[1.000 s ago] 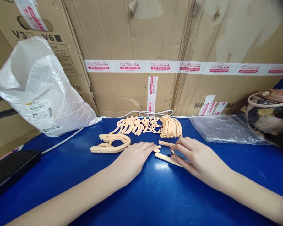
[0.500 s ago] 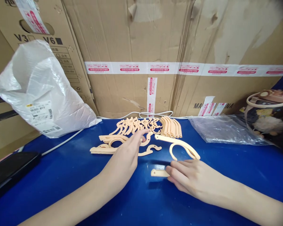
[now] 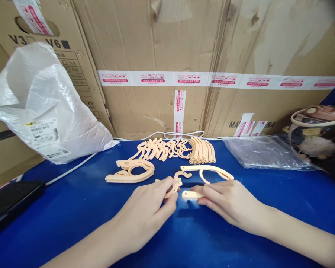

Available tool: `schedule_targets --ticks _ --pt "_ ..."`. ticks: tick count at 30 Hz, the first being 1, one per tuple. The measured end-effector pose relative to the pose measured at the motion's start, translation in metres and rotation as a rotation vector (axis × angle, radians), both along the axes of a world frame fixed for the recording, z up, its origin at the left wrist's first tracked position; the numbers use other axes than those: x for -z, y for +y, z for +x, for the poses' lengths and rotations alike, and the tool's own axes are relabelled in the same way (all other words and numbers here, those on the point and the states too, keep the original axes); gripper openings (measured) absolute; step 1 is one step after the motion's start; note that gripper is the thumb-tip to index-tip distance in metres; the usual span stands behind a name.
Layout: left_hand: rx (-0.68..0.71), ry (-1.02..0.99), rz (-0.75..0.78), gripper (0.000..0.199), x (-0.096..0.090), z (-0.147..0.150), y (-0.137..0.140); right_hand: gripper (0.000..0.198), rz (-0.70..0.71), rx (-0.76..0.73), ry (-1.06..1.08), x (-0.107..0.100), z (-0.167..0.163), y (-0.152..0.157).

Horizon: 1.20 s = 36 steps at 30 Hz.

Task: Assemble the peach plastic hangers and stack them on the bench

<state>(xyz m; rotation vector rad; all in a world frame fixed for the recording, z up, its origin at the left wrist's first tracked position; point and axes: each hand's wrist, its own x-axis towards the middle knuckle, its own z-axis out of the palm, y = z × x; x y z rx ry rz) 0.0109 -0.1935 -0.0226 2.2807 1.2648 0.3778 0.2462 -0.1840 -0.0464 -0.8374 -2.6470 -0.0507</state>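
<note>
My left hand is closed on a beige hook piece, apparently part of a folding clothes hanger; its hooked tip and small hole show past my fingers. Facing it, my right hand grips a beige hanger arm whose holed end points left, the rest covered by my fingers. A small gap separates the two parts. Just behind my left hand lies another hook piece, partly hidden. An arm with a curved piece under it rests behind my right hand.
Folded hanger pieces lie left of centre. Farther back are rows of hook pieces and stacked arms. A white bag, a black phone-like device, a clear plastic bag and a cable surround them, before cardboard boxes.
My left hand has drawn back toward me from the parts, now with a hook piece in its fingers. My right hand has lifted the hanger arm slightly away from me.
</note>
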Motion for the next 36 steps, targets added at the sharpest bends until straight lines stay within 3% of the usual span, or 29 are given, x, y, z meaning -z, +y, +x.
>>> schedule_targets --ticks 9,17,27,32,36 --pt "0.137 0.052 0.050 0.025 0.003 0.001 -0.002 0.030 -0.021 0.009 0.008 -0.004 -0.001 0.000" --pt "0.203 0.357 0.411 0.015 0.014 0.000 0.004 0.029 -0.082 -0.010 0.028 -0.004 -0.002 -0.002" --pt "0.284 0.466 0.841 0.021 0.025 -0.003 0.005 0.027 -0.271 -0.017 -0.011 -0.005 -0.003 -0.002" --pt "0.261 0.367 0.936 0.022 0.025 -0.003 0.002 0.025 -0.339 -0.018 0.000 -0.007 -0.002 -0.004" --pt "0.219 0.259 0.898 0.021 0.023 -0.002 -0.001 0.025 -0.350 -0.021 -0.003 -0.007 -0.002 -0.005"
